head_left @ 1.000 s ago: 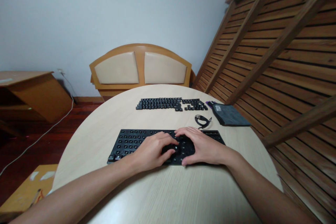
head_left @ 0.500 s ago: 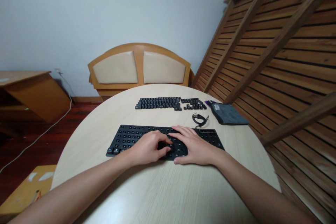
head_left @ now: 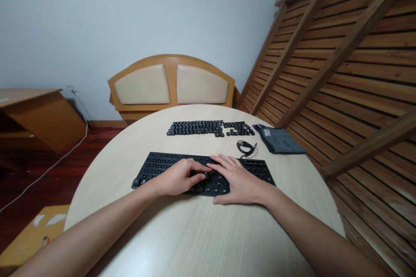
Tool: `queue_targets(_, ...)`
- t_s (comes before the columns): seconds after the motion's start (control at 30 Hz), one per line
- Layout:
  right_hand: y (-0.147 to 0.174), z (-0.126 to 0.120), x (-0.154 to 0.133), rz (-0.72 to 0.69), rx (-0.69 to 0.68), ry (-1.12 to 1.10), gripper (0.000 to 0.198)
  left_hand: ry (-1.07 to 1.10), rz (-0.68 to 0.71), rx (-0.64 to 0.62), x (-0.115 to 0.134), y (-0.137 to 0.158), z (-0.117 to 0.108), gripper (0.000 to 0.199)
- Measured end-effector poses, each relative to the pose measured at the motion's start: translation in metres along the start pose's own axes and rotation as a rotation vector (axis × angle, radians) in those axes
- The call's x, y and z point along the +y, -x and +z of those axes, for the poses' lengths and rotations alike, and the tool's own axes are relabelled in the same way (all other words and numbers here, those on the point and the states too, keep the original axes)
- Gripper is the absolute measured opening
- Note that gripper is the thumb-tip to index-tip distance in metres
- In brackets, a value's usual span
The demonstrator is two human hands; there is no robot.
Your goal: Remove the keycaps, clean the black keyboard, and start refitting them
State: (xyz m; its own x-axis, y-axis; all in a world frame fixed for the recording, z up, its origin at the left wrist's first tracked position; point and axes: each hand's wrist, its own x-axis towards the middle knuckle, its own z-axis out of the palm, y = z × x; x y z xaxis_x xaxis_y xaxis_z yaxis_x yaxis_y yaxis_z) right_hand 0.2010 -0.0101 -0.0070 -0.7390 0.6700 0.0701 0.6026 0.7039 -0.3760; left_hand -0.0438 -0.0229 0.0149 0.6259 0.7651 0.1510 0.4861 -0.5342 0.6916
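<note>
A black keyboard base (head_left: 156, 167) lies on the round table, most of its key positions without caps and a few keycaps left at its near left corner. Over its middle is my left hand (head_left: 180, 176), index finger stretched out toward the right and thumb apart from it. No object shows between them; the other fingers are curled out of sight. My right hand (head_left: 238, 180) rests open and spread across the right half of the keyboard, its thumb at the near edge. Rows of loose black keycaps (head_left: 195, 127) are laid out beyond the keyboard.
A coiled black cable (head_left: 246, 149) runs from the keyboard's back edge. To its right lies a dark grey pouch (head_left: 282, 140) on the pale round table (head_left: 208, 242). A wooden headboard (head_left: 172, 80) stands behind, and a slatted wooden frame (head_left: 351, 78) leans at the right.
My left hand's index finger has straightened from a bent position, and the hand has shifted slightly left. The right hand stays spread on the keyboard.
</note>
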Motion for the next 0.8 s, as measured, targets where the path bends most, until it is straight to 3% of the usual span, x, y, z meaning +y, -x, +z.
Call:
queue_targets(0.4, 0.0, 0.0, 0.001, 0.003, -0.015, -0.001, 0.097, 0.102, -0.093, -0.026, -0.003, -0.002, 0.002, 0.029)
queue_targets(0.8, 0.0, 0.0, 0.003, -0.007, -0.012, -0.009, 0.097, -0.091, 0.098, 0.012, -0.007, 0.002, 0.013, 0.02)
